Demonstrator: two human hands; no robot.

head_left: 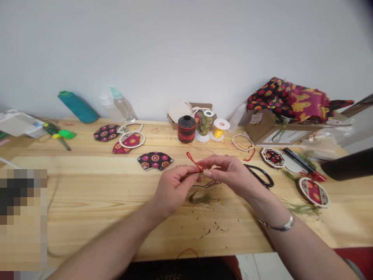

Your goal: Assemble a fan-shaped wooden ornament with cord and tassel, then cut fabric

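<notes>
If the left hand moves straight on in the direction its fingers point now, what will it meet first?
Most likely the right hand: the left hand points at its fingertips, and both pinch the red cord between them. Depth is hard to judge.

red cord [194, 161]: lower end hidden between pinching fingers [190, 170];
wooden frame [210, 184]: mostly covered by right hand [230, 173];
scissors [262, 177]: blades behind right hand;
dark object [348, 165]: cut off at right edge;
lower-left patch [23, 219]: pixelated, unreadable;
box label [255, 118]: print too small to read
</notes>
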